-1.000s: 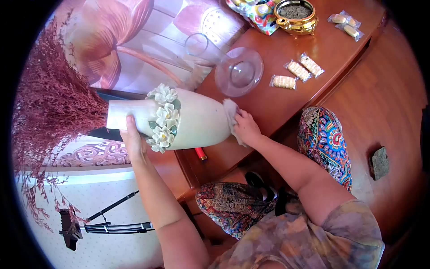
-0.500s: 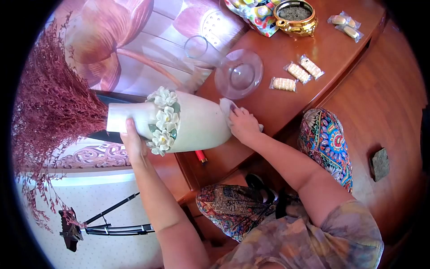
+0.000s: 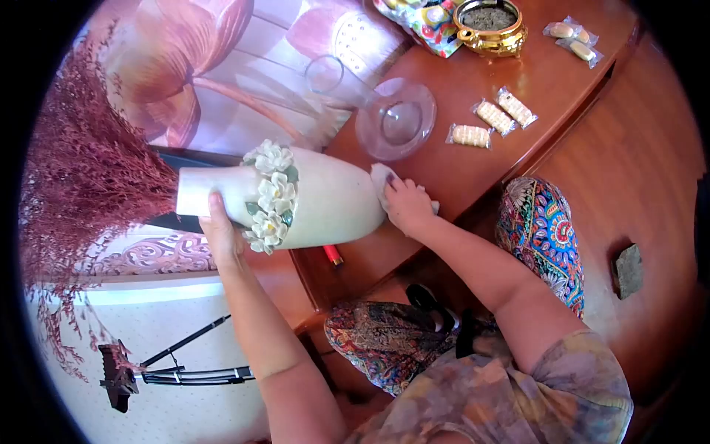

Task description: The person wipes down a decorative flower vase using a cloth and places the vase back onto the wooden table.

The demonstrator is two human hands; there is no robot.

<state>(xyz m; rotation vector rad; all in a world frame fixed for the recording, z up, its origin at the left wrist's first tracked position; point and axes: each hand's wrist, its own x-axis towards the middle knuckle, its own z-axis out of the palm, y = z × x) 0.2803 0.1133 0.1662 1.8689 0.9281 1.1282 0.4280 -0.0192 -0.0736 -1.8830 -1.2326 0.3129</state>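
A pale ceramic vase (image 3: 333, 196) with raised white flowers (image 3: 275, 194) round its shoulder lies tilted sideways, mouth toward the left. Dried reddish-purple stems (image 3: 96, 163) spread from its mouth. My left hand (image 3: 220, 229) is wrapped round the neck, its thumb on the near face and the other fingers hidden behind. At the base end, my right hand (image 3: 408, 206) presses a whitish cloth (image 3: 381, 179) against the vase. Much of the cloth is covered by the fingers.
On the brown wooden table (image 3: 436, 174) stand a clear glass vessel (image 3: 396, 122), a golden pot (image 3: 491, 33) and several wrapped snacks (image 3: 494, 118). A red cylinder (image 3: 333, 254) lies below the vase. A black tripod (image 3: 181, 374) stands lower left.
My right hand and the cloth have shifted slightly right and down at the base end. The vase has moved only a little, and my left hand keeps its hold on the neck.
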